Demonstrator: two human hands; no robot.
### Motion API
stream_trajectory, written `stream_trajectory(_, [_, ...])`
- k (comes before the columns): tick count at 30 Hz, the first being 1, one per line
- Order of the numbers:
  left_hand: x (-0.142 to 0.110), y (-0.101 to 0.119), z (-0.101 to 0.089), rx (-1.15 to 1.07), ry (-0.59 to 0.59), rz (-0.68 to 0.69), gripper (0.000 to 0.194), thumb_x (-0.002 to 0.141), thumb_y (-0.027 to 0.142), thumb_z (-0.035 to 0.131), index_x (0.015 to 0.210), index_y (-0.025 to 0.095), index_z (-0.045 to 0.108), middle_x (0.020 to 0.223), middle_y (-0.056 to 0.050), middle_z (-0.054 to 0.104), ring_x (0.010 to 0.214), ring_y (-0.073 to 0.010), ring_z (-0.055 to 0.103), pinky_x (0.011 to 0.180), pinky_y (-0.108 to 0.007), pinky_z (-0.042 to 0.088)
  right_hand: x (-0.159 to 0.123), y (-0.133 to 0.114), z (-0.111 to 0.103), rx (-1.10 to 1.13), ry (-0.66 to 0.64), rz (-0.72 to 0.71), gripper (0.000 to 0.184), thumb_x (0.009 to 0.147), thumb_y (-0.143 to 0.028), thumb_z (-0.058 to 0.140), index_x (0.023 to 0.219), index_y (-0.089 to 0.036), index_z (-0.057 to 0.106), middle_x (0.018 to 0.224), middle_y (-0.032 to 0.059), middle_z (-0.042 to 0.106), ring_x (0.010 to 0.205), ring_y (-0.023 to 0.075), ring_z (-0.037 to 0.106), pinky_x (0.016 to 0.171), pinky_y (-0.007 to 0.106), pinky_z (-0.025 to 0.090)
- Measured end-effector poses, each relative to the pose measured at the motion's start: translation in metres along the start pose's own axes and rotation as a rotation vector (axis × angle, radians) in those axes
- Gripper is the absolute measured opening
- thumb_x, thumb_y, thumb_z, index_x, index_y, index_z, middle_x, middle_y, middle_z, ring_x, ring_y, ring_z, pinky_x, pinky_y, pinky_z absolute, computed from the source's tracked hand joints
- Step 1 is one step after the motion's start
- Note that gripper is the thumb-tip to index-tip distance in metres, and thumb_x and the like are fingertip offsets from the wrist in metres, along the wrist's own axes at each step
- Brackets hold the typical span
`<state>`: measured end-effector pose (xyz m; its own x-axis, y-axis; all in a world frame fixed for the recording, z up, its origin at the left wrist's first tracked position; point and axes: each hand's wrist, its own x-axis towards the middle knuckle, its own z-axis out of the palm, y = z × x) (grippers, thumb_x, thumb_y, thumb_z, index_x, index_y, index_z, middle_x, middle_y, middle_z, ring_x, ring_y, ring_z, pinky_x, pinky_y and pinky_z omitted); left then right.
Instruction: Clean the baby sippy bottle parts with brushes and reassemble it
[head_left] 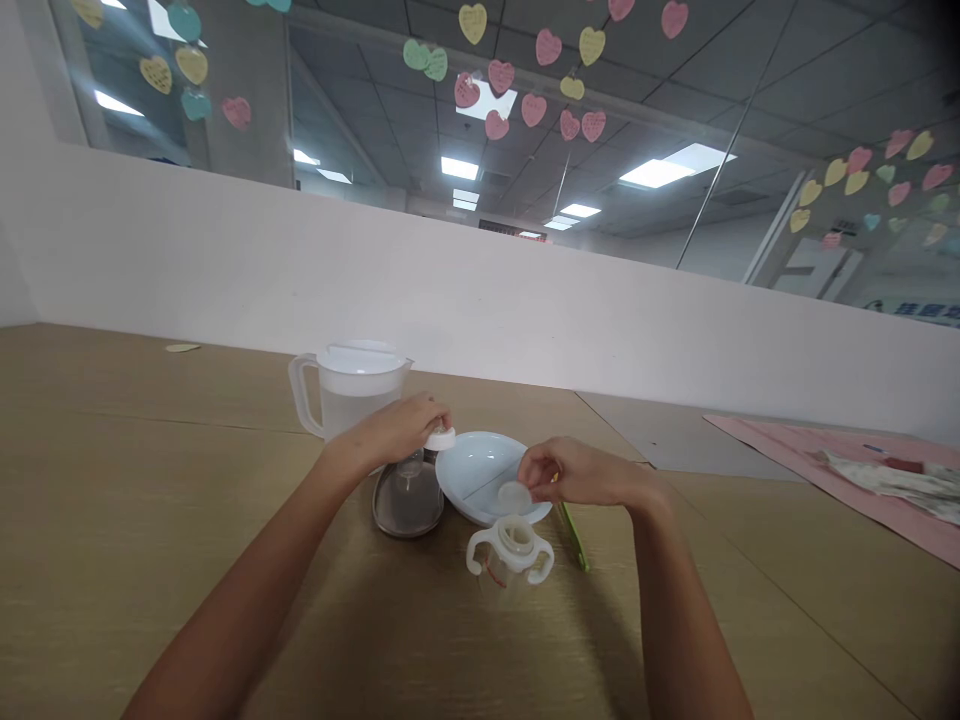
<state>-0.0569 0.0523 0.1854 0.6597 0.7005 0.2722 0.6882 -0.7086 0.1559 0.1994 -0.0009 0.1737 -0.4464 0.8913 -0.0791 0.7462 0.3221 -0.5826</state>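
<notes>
My left hand [409, 428] is closed on a white bottle collar [441, 440], above a small metal tray [409, 510]. A see-through piece [411, 464] shows just under that hand; whether it is held or lies on the tray I cannot tell. Between the fingertips of my right hand [562, 470] is a small translucent disc [514, 497], over the near side of a white bowl [480, 455]. In front of the bowl stands a baby bottle [510, 565] with its mouth uncovered and a white two-handled holder [540, 558] around its neck.
Behind my left hand stands a lidded plastic pitcher [360, 385]. A green-handled tool [574, 540] lies right of the bowl. Farther right, a pink mat [795, 455] bears a crumpled cloth [892, 480]. A white wall [450, 290] and a window with heart-shaped notes border the table [187, 500].
</notes>
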Motion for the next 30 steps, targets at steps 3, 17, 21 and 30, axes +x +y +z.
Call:
stream_trajectory(3, [-0.002, 0.010, -0.005, 0.035, 0.042, 0.032, 0.029, 0.089, 0.020, 0.030, 0.093, 0.017, 0.059, 0.096, -0.006, 0.059, 0.086, -0.0163, 0.054, 0.073, -0.025, 0.040, 0.000, 0.002, 0.000, 0.016, 0.033, -0.009, 0.027, 0.072, -0.012, 0.052, 0.096, -0.017, 0.062, 0.078, 0.0026, 0.065, 0.067, 0.0131, 0.059, 0.058, 0.022, 0.046])
stream_trajectory(17, [0.005, 0.048, 0.014, 0.408, 0.369, 0.144, 0.024, 0.094, 0.021, 0.029, 0.093, 0.013, 0.051, 0.085, -0.007, 0.055, 0.075, -0.0187, 0.054, 0.063, -0.028, 0.039, 0.047, -0.049, 0.049, 0.177, 0.676, -0.384, 0.043, 0.073, -0.020, 0.058, 0.115, -0.017, 0.048, 0.105, 0.0070, 0.058, 0.095, 0.0210, 0.056, 0.084, 0.037, 0.046])
stream_trajectory(21, [0.002, 0.045, 0.005, 0.122, 0.468, 0.179, 0.024, 0.093, 0.022, 0.030, 0.086, 0.015, 0.052, 0.083, -0.004, 0.057, 0.077, -0.0156, 0.054, 0.063, -0.025, 0.039, 0.047, -0.049, 0.052, 0.184, 0.842, -0.458, 0.052, 0.076, -0.021, 0.056, 0.125, -0.018, 0.041, 0.116, 0.0087, 0.053, 0.105, 0.0214, 0.052, 0.092, 0.037, 0.042])
stream_trajectory(30, [0.000, 0.042, -0.004, -0.348, 0.546, 0.098, 0.031, 0.092, 0.034, 0.035, 0.073, 0.016, 0.051, 0.068, 0.002, 0.058, 0.062, -0.0104, 0.052, 0.058, -0.020, 0.039, 0.052, -0.046, 0.061, 0.084, 0.978, -0.522, 0.050, 0.082, -0.025, 0.050, 0.129, -0.022, 0.035, 0.118, 0.0086, 0.051, 0.102, 0.0201, 0.053, 0.086, 0.034, 0.046])
